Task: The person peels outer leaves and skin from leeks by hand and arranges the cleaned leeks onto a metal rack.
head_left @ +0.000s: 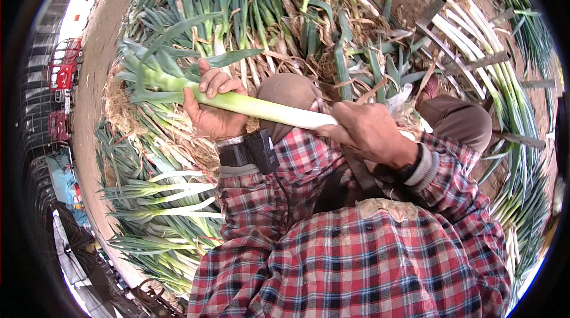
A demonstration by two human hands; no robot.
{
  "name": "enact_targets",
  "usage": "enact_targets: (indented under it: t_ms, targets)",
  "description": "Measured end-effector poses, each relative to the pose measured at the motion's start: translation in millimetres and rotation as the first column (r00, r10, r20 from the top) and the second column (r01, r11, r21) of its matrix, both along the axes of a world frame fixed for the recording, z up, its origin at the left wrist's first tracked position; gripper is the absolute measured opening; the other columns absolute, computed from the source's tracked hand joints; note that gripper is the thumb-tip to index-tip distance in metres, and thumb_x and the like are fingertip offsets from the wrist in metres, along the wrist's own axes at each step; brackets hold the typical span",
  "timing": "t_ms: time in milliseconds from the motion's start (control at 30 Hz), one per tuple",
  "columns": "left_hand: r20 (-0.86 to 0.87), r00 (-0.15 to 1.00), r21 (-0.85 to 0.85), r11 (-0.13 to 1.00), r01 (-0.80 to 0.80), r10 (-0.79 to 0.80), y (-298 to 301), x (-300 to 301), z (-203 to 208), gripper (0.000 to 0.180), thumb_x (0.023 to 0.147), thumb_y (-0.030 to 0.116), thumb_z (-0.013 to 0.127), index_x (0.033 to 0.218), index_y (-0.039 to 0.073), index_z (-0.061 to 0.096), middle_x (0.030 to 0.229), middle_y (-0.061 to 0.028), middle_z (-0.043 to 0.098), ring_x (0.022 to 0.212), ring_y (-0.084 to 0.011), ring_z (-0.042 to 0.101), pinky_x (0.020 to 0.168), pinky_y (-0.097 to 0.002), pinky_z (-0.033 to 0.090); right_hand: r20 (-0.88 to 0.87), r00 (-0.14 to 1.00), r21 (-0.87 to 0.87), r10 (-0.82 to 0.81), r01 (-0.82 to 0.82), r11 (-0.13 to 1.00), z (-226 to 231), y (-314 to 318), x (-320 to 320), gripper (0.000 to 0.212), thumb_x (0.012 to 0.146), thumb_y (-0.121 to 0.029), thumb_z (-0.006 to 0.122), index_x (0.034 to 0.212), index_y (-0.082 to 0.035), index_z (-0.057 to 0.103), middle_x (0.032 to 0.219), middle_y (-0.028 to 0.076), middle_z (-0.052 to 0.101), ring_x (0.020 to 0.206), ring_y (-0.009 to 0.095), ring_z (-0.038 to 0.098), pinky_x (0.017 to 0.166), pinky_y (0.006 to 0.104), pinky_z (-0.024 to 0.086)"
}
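Observation:
A long leek [261, 108] lies across my lap, its green leaves pointing left and its white shank to the right. My left hand [215, 103] holds it from below near the green part, with the fingers curled over the top. Around the white end my right hand [373, 131] is closed; its fingers hide the leek's tip. Just beyond my left hand, a pile of uncleaned leeks [237, 15] with roots and dry outer leaves lies on the ground. My knee [289, 91] is under the middle of the leek.
Cleaned leeks [484, 45] rest in a metal rack [469, 66] at the far right. More leeks [160, 199] are heaped at the left. Loose peeled leaves [386, 75] litter the soil beyond my knees. Red crates [64, 66] stand at the far left edge.

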State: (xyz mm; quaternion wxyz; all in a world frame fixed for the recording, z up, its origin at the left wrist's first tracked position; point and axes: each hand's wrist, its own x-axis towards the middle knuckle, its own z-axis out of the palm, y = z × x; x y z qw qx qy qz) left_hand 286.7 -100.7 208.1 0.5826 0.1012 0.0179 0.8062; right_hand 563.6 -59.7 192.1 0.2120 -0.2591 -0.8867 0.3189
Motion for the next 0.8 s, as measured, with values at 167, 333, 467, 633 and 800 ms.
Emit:
enact_targets:
  t_ms: [167, 333, 467, 633, 800]
  targets:
    - [-0.095, 0.992, -0.145, 0.984, -0.101, 0.088, -16.7, -10.8, -19.7, 0.072, 0.086, 0.04, 0.07, 0.138, -0.002, 0.042, 0.137, -0.0105, 0.054, 0.125, -0.0241, 0.052, 0.114, -0.0474, 0.032, 0.162, 0.977, 0.378, -0.139, 0.069, 0.923, 2.4, 26.6, 75.2, 0.039, 0.082, -0.045, 0.068, 0.083, -0.008, 0.054, 0.072, 0.006, 0.048, 0.064, 0.026, 0.053, 0.067, 0.0392, 0.04]
    - [-0.306, 0.932, -0.498, 0.867, 0.019, -0.196, -10.3, -19.4, -24.5, 0.044, 0.097, 0.032, 0.058, 0.131, 0.005, 0.051, 0.127, -0.0142, 0.061, 0.116, -0.0278, 0.059, 0.095, -0.0438, 0.054, 0.091, 0.93, 0.468, -0.356, 0.276, 0.84, 18.4, 14.3, 102.0, 0.038, 0.067, -0.034, 0.081, 0.086, -0.01, 0.06, 0.078, 0.004, 0.053, 0.071, 0.025, 0.054, 0.071, 0.0387, 0.041]
    - [-0.246, 0.968, -0.448, 0.88, -0.156, 0.046, -9.7, -9.8, -26.3, 0.036, 0.097, 0.027, 0.059, 0.125, 0.005, 0.057, 0.116, -0.0101, 0.066, 0.107, -0.0236, 0.063, 0.092, -0.0427, 0.053, 0.131, 0.921, 0.335, -0.367, 0.307, 0.891, -1.8, -19.4, 106.4, 0.035, 0.072, -0.027, 0.079, 0.098, -0.011, 0.062, 0.083, 0.005, 0.055, 0.073, 0.026, 0.056, 0.074, 0.0379, 0.041]
    - [-0.297, 0.953, -0.128, 0.991, 0.03, -0.067, 3.7, -11.2, 4.5, 0.046, 0.1, 0.037, 0.051, 0.134, 0.006, 0.05, 0.126, -0.0089, 0.061, 0.117, -0.0238, 0.057, 0.102, -0.0536, 0.043, -0.039, 0.994, -0.388, -0.097, 0.075, 0.918, -5.9, -11.4, 86.2, 0.041, 0.088, -0.033, 0.07, 0.11, -0.001, 0.059, 0.092, 0.017, 0.059, 0.081, 0.033, 0.06, 0.07, 0.0418, 0.049]
    - [-0.464, 0.874, -0.044, 0.989, 0.141, -0.145, 29.3, 25.0, 49.7, 0.046, 0.101, 0.04, 0.048, 0.129, 0.005, 0.05, 0.111, -0.0083, 0.06, 0.115, -0.0258, 0.056, 0.106, -0.0531, 0.041, -0.463, 0.886, -0.572, 0.013, -0.31, 0.759, 39.6, 36.2, -20.3, 0.042, 0.093, -0.034, 0.066, 0.117, 0.0, 0.055, 0.104, 0.009, 0.062, 0.093, 0.017, 0.061, 0.078, 0.031, 0.051]
